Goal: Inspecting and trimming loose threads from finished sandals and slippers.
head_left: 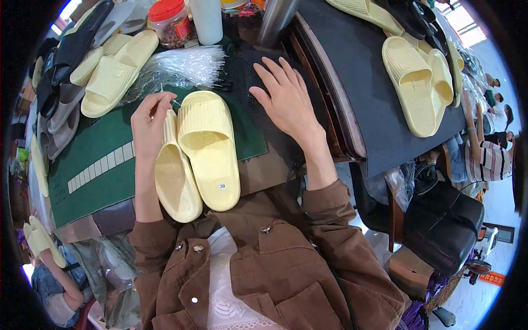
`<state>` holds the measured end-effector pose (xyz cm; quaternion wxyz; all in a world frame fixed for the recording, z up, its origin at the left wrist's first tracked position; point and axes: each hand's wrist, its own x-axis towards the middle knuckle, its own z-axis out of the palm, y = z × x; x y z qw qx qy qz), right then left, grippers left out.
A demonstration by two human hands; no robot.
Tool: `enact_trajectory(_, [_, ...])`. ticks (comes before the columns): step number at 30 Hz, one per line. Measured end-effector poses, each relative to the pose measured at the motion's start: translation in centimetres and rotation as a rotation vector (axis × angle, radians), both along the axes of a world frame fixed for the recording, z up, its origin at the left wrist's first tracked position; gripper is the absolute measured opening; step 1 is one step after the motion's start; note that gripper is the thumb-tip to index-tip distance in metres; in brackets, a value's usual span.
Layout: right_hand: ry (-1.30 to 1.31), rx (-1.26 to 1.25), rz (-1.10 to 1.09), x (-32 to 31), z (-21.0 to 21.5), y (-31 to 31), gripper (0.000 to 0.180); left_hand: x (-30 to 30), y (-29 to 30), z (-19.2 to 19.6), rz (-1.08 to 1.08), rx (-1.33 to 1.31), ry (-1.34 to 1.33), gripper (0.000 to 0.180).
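Pale-yellow, ribbed-strap moulded slippers [213,165] sit paired beside a left hand [147,118], fingertips pinched apparently on a thin, clear plastic strand [175,102]; the spread, empty right hand [289,104] could steady them.

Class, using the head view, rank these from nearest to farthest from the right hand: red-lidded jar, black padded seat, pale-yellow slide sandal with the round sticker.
Measured from the right hand:
1. Pale-yellow slide sandal with the round sticker: just to its left, toward the person.
2. Red-lidded jar: farther left, at the table's far side.
3. Black padded seat: lower right, beside the tables.
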<state>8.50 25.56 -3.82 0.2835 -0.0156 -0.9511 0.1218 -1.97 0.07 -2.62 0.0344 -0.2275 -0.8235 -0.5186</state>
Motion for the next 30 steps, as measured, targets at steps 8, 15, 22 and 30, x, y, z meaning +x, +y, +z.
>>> enact_trajectory(8, [-0.013, -0.003, 0.002, 0.0, 0.1, 0.0, 0.045, 0.0, -0.1, 0.0, -0.015, 0.003, 0.027, 0.017])
enact_trajectory(15, [-0.014, -0.008, 0.011, -0.1, 0.0, 0.1, 0.044, -0.1, -0.1, -0.2, -0.022, 0.018, 0.032, 0.017])
enact_trajectory(22, [-0.023, 0.011, 0.012, 0.0, 0.1, 0.1, 0.044, 0.1, 0.0, 0.0, 0.001, -0.017, 0.027, 0.017])
enact_trajectory(30, [0.159, -0.176, 0.242, -1.6, 2.5, -5.9, 0.033, 0.2, -0.1, 0.2, -0.008, 0.006, 0.046, 0.016])
